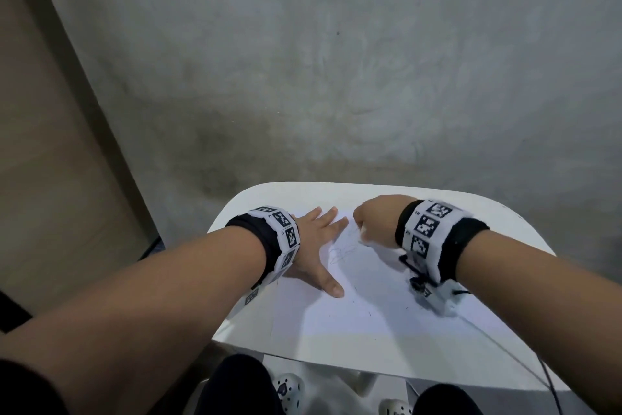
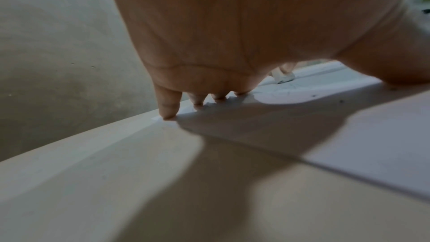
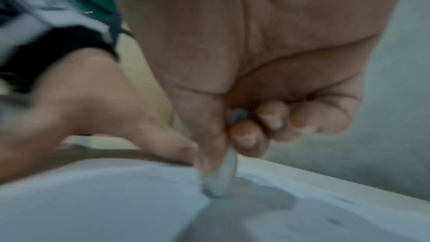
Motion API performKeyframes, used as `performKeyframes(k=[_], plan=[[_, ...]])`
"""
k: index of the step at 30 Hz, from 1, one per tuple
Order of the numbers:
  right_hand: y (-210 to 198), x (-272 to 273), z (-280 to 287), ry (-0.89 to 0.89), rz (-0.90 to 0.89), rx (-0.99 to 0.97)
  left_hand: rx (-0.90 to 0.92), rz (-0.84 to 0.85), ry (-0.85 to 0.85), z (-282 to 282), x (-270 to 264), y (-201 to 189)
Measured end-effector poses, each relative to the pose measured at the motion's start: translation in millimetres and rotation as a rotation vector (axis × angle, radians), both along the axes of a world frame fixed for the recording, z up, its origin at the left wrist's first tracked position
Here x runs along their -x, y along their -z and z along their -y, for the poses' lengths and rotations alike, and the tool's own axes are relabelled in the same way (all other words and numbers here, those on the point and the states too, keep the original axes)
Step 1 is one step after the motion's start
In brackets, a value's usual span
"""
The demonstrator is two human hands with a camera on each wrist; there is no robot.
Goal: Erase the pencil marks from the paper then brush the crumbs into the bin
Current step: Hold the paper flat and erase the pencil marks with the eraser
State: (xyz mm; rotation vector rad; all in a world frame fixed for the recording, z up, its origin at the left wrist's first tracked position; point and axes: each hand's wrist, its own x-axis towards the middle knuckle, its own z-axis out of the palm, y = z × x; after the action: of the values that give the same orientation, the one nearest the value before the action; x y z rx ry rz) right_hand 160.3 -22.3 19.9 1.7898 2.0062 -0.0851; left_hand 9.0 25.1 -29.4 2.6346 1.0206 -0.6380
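Note:
A white sheet of paper point(image 1: 370, 307) lies on a small white table point(image 1: 488, 222). Faint pencil scribbles point(image 1: 341, 253) show near its far middle. My left hand point(image 1: 316, 243) lies flat on the paper's left part, fingers spread and straight, holding it down; in the left wrist view its fingertips point(image 2: 167, 115) press at the paper's far edge. My right hand point(image 1: 373, 219) is curled round a white eraser point(image 3: 221, 181), whose tip touches the paper point(image 3: 93, 200) just right of the left hand's fingers. The eraser point(image 2: 285, 78) also shows small past the left palm. The bin is not in view.
Dark crumbs point(image 1: 409, 307) dot the paper's right half. A grey concrete floor point(image 1: 336, 61) lies beyond the table, a beige wall panel point(image 1: 50, 145) to the left. A thin cable point(image 1: 525, 357) runs from my right wrist off the near right corner. My knees and patterned shoes point(image 1: 289, 391) are below.

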Motion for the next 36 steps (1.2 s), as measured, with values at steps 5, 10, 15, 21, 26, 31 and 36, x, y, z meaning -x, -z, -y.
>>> performKeyframes(k=[5, 10, 15, 21, 26, 31, 36], plan=[[3, 8, 5, -0.033, -0.078, 0.071, -0.004, 0.008, 0.015, -2, -2, 1], [3, 2, 11, -0.091, -0.028, 0.034, 0.002, 0.008, 0.005, -9, 1, 9], [-7, -15, 7, 0.009, -0.163, 0.015, 0.007, -0.009, -0.004, -9, -1, 7], [-3, -7, 14, -0.04, -0.252, 0.049, 0.005, -0.019, 0.007, -10, -1, 8], [-3, -6, 20, -0.068, -0.281, 0.072, 0.001, -0.012, 0.009, -6, -1, 5], [-12, -22, 15, 0.026, -0.268, 0.005, -0.003, -0.018, 0.0, -6, -1, 5], [-1, -1, 22, -0.07, -0.317, 0.138, 0.004, 0.005, 0.009, -7, -1, 7]])
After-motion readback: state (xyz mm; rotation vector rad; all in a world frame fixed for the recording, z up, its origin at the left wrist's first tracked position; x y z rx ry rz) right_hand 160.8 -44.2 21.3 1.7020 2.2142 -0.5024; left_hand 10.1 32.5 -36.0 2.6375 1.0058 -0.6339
